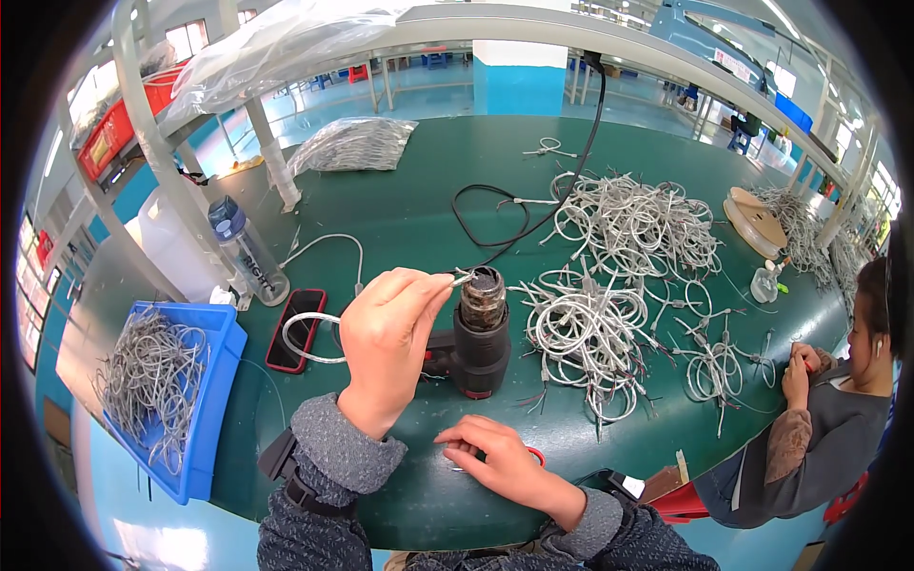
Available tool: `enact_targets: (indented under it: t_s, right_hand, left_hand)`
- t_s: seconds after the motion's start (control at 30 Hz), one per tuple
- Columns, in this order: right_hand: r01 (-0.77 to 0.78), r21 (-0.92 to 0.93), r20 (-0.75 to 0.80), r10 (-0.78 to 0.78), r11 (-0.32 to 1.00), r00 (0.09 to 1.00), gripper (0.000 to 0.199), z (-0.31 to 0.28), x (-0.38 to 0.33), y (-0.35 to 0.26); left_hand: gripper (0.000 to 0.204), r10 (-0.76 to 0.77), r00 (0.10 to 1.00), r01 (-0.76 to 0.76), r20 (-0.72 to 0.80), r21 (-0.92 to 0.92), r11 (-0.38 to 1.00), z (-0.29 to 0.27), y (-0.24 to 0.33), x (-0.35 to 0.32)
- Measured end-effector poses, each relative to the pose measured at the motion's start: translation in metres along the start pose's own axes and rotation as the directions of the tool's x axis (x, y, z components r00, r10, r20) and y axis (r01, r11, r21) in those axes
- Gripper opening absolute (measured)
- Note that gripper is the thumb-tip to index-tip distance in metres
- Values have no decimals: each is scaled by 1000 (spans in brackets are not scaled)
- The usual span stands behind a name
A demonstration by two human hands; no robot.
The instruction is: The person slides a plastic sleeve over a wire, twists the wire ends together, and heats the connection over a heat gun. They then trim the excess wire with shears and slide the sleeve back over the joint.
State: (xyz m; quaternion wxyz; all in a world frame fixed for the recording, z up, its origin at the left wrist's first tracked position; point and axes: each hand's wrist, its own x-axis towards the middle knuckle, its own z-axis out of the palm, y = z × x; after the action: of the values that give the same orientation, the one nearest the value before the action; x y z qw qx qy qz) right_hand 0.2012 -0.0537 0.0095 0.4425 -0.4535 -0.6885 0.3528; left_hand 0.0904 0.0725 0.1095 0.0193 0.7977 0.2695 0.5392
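Note:
My left hand [386, 328] pinches the end of a grey-white cable [312, 357] at the mouth of an upright heat gun [481, 347]. The cable loops out behind the wrist, over a phone with a red case [297, 328]. The heat gun's nozzle points up, its handle partly hidden behind my left hand. Closer to the front edge, my right hand [500, 462] has curled fingers around a slim tool with a red handle loop [538, 457]; mostly covered, its exact kind cannot be made out.
Heaped cables [590, 343] lie right of the heat gun. A blue bin [214, 409] of cables stands left, near a water bottle [249, 252]. Behind are a plastic bag of cables [357, 145] and a black cord [571, 190]. A co-worker [819, 409] sits right, beyond a cable spool [755, 222].

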Motion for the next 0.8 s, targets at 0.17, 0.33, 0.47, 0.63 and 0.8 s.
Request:
enact_targets:
  t_s: [0.17,0.33,0.47,0.63,0.8]
  right_hand:
    - [1,-19,1,-1,1000,1000,16,0,0,-1]
    - [-13,77,-3,13,997,1000,12,5,0,-2]
    - [142,17,-73,-140,990,987,12,-4,0,1]
    - [161,88,-165,-145,983,976,9,-28,-1,-15]
    - [196,20,-320,-180,980,930,14,-33,-8,-44]
  left_hand:
    - [14,-5,1000,5,14,-13,1000,-6,2,0]
    - [12,25,999,-26,-47,-17,1000,-36,17,-1]
    - [9,-270,962,271,30,-172,947,-71,46,-23]
    - [8,-442,875,484,197,-379,789,-98,68,-59]
    - [11,-488,834,552,258,-368,748,-108,79,-86]
